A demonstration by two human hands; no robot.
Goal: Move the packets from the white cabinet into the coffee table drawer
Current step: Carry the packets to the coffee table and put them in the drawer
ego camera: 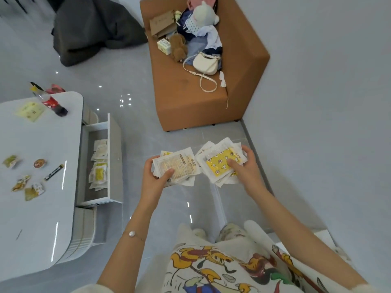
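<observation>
you hold two stacks of packets, one per hand, in front of your body over the floor. left hand: fingers curled under the left stack, thumb pressed on top, so the sheets sit clamped flat & don't fan out. right hand: same grip on the right stack, thumb on the yellow printed face, fingers wrapped round the right edge; this stack is splayed, edges offset, so expect slip if the grip loosens. the stacks sit just beside each other. the drawer of the coffee table stands pulled out at left, well apart from both hands, w/ stored packets lying inside; its near end looks bare. judgement: pickup done for this load, transfer step in hand; white cabinet not in view. next move needs a turn to the left & lowering both stacks into the bare near part. risk: loose outer sheets drop in transit. table top carries snack wrappers & a cola bottle; sofa at far centre holds bags & toys, not task items.
</observation>
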